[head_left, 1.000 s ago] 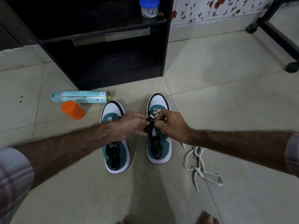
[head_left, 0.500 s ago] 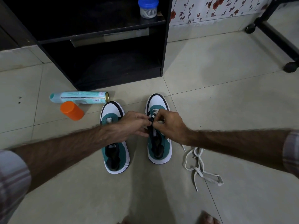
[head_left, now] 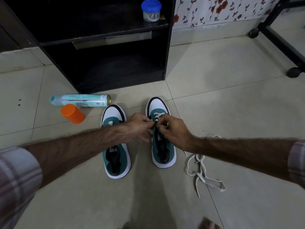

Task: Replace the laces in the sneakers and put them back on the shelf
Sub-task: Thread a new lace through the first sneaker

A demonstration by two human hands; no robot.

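On pale floor tiles before a black shelf unit [head_left: 166, 47], two teal-and-white sneakers stand side by side, toes toward the shelf. Left sneaker [head_left: 115, 146]: eyelets bare apart from a small white bit near the toe end, tongue open. Right sneaker [head_left: 162, 146]: white lace [head_left: 156, 115] crossed through the front eyelets only.

Both hands meet over the right sneaker's tongue. Left hand [head_left: 135, 128]: fingers curled, tips pinching at the lace or tongue edge; exactly which, cannot tell. Right hand [head_left: 173, 129]: fingers curled, thumb and forefinger pinching a lace strand just above the eyelets. The two hands' fingertips almost touch.

Loose white lace [head_left: 201, 176] lies tangled on the floor just right of the right sneaker, under the right forearm.

Left of the sneakers: a pale green spray can [head_left: 79, 100] on its side, an orange cap [head_left: 72, 114] touching or just beside it. On the shelf's upper board, a clear jar with a blue lid [head_left: 151, 10]. Floral wallpaper [head_left: 214, 10] behind, a black wheeled frame [head_left: 280, 40] at far right
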